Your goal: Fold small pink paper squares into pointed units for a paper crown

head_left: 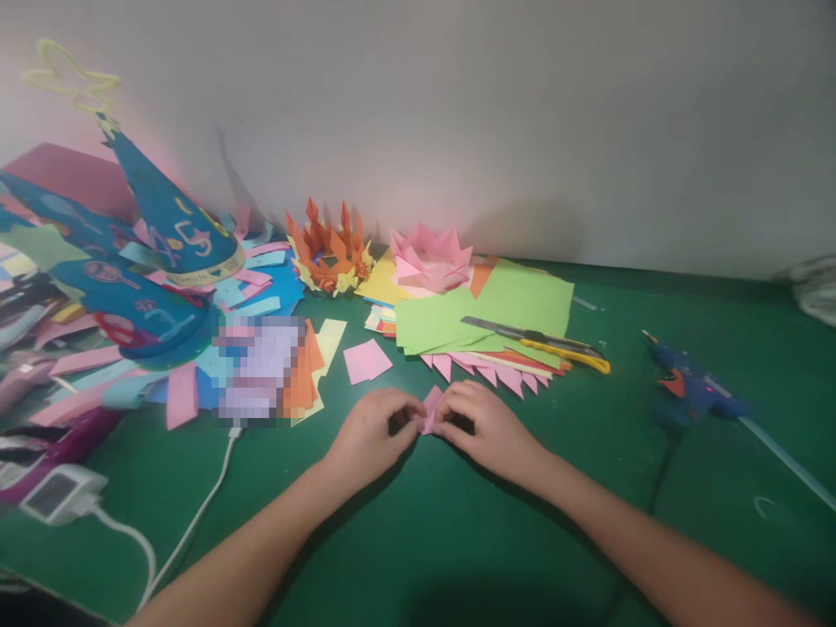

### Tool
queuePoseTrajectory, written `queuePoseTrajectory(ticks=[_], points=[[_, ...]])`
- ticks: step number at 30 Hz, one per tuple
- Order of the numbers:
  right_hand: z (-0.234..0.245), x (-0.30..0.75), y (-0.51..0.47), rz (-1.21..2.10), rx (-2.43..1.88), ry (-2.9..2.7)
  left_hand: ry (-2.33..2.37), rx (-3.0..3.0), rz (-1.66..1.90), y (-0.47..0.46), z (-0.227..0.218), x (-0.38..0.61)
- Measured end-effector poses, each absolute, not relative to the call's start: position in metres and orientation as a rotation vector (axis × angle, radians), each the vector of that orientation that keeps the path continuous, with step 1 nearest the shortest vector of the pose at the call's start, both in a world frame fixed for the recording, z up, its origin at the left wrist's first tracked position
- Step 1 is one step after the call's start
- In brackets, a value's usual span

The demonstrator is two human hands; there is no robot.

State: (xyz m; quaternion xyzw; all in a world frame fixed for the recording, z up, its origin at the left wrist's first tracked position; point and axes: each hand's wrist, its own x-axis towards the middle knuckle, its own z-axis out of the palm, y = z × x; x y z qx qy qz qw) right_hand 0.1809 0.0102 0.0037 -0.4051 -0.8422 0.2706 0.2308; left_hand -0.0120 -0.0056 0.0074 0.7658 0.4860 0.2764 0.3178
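A small folded piece of pink paper (431,407) is pinched between my two hands, low over the green table. My left hand (379,425) grips its left edge with thumb and fingertips. On the other side, my right hand (484,428) holds it the same way; the fingertips hide part of the folds. Loose pink paper squares (367,361) lie just beyond my left hand. Behind the hands, pointed pink folded pieces (502,373) stick out from under green paper sheets (444,322). A yellow-handled utility knife (542,342) rests on those sheets.
A glue gun (698,383) with a clear stick lies at right. Orange (330,248) and pink paper crowns (432,257) stand at the back. Blue cone hats (173,205) and paper strips crowd the left. A white cable (212,496) and charger (64,495) lie front left.
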Motion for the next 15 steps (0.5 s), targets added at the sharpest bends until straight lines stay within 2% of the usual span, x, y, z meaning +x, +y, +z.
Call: queuePoseTrajectory(ticks=[15], points=[[0.0048, 0.1762, 0.0115, 0.681, -1.225, -2.334, 1.315, 1.939, 0.679, -0.0065, 0.0084, -0.0107]])
